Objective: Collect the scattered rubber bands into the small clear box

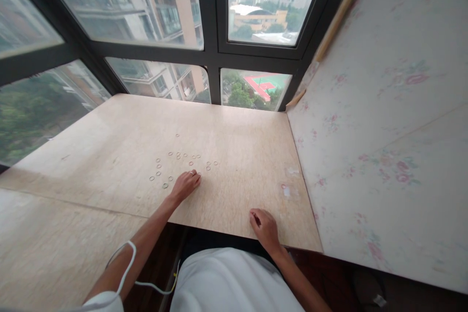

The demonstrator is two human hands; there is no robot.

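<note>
Beige tabletop — left hand, fingers bunched, apparently handling rings; any pinch I cannot see. Right hand curls loosely, hold unclear — each ring calls for fingertip precision.

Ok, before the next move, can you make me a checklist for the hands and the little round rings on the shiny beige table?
1. Small, thin red ring uncovered: ok, it lies just beyond the bare left hand.
2. Small, thin green ring uncovered: ok, it lies left of that hand.
3. Left hand not holding anything: cannot tell, its fingertips are partly hidden.
4. Bare right hand not holding anything: cannot tell, its fingers are curled.
5. Thin white cable clear of the left forearm: not ok, it crosses it and might snag.
</note>
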